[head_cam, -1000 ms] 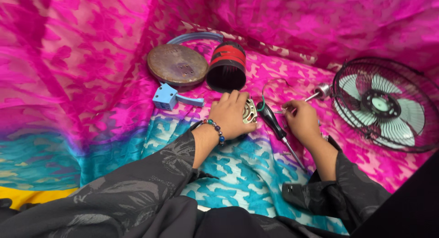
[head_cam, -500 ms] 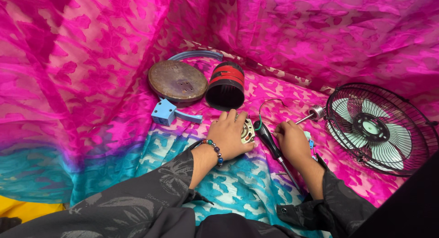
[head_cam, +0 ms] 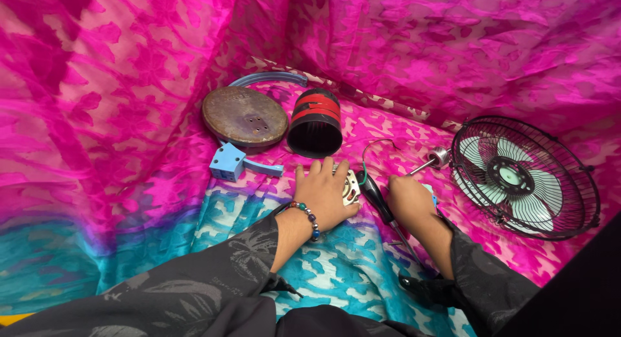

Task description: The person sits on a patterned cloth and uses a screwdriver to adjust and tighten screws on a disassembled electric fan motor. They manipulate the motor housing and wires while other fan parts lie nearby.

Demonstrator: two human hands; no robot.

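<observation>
Pink cloth (head_cam: pixel 129 85) lies under your left hand (head_cam: pixel 323 195), which presses flat with open fingers on a small metal part (head_cam: pixel 351 187), while your right hand (head_cam: pixel 409 204) beside the screwdriver (head_cam: pixel 378 198) is curled, its grip unclear, near the fan (head_cam: pixel 524 175).

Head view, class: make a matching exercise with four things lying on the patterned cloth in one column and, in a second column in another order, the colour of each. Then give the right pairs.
Things
1. round disc
2. cylinder housing
3. small box with an arm
4. fan blades inside the wire guard

Colours
A. pale mint green
B. light blue
C. dull brown
D. black with red bands

Pairs: 1-C, 2-D, 3-B, 4-A
</observation>
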